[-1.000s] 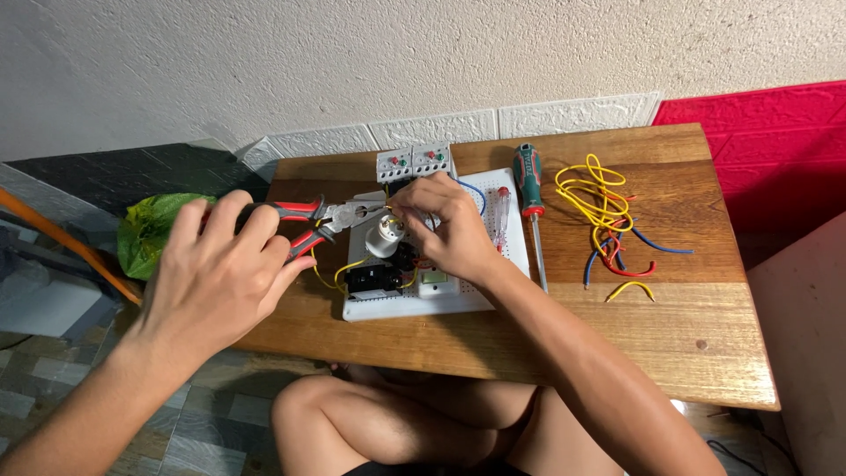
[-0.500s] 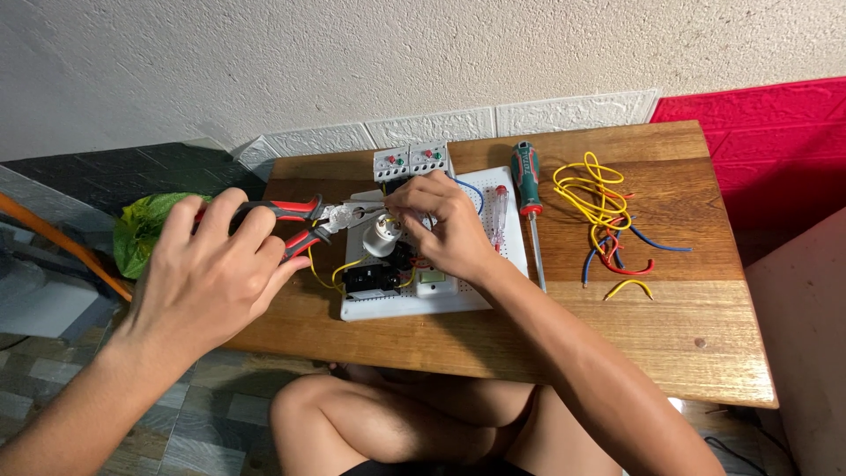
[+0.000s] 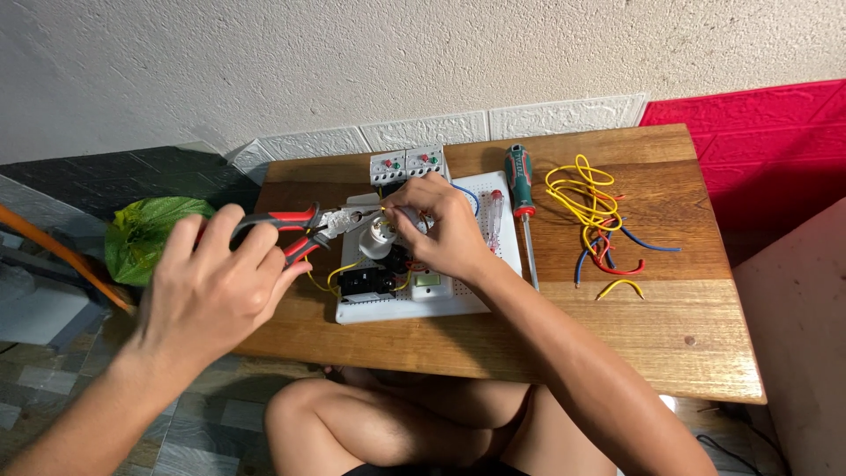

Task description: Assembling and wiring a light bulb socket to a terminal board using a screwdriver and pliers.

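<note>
**Pliers and wire at a white wiring board, low wooden table**

Left hand (image 3: 216,286): fingers curled around the red-and-black handles of a pair of pliers (image 3: 313,227), squeezing them together. Plier nose points right, meeting a yellow wire (image 3: 381,209) just above the white lamp socket (image 3: 377,236).

Right hand (image 3: 441,229): fingertips pressed together, pinching the same yellow wire at the socket; palm covers part of the board's middle.

White perforated board (image 3: 414,304): lies flat on the wooden table (image 3: 564,335), near its left half. It carries the lamp socket, a black component (image 3: 366,282) with yellow leads, a white switch (image 3: 429,284) and, at the far edge, two grey units (image 3: 407,164) with red and green buttons.

Right of the board: a screwdriver with green-and-red handle (image 3: 522,189), touching the board's edge. Further right, well apart: a loose tangle of yellow, red and blue wires (image 3: 595,211).

Off the table, left: a green bag (image 3: 145,234).
</note>
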